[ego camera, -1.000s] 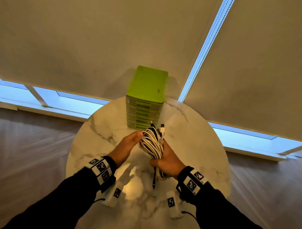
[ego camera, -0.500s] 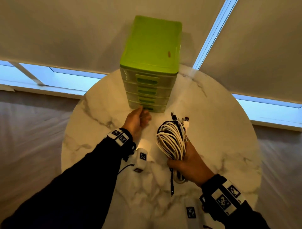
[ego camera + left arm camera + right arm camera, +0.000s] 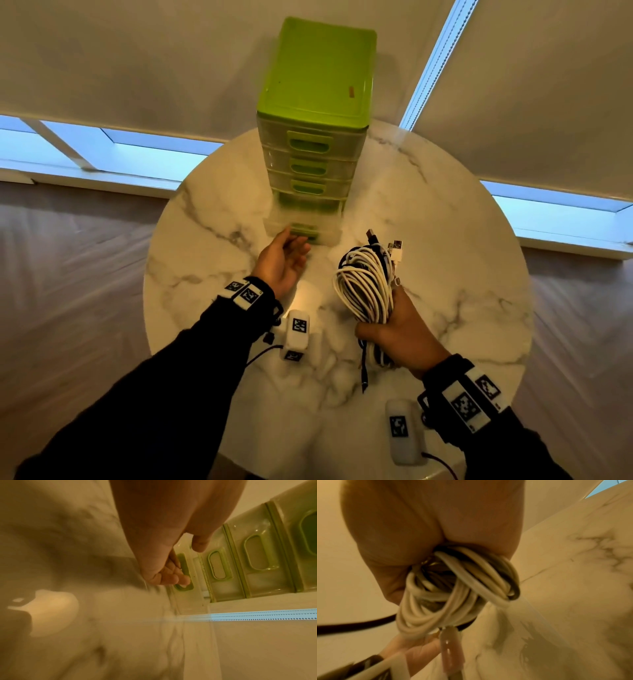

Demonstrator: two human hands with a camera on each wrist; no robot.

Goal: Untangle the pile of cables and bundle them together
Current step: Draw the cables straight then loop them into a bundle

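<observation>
Our right hand (image 3: 400,329) clamps the coiled cables (image 3: 364,284) above the counter's (image 3: 462,260) middle, while our left hand's (image 3: 282,262) fingers hook the bottom drawer (image 3: 308,233), likely to stow them.

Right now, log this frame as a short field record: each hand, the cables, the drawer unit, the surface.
left hand: fingers hooked in the handle of the bottom drawer
bottom drawer state: pulled partly out
right hand: grips the cable bundle
cable bundle: coiled white and black cables, plugs sticking up, one black end dangling
drawer unit: green, upper drawers closed
surface: round marble table
</observation>
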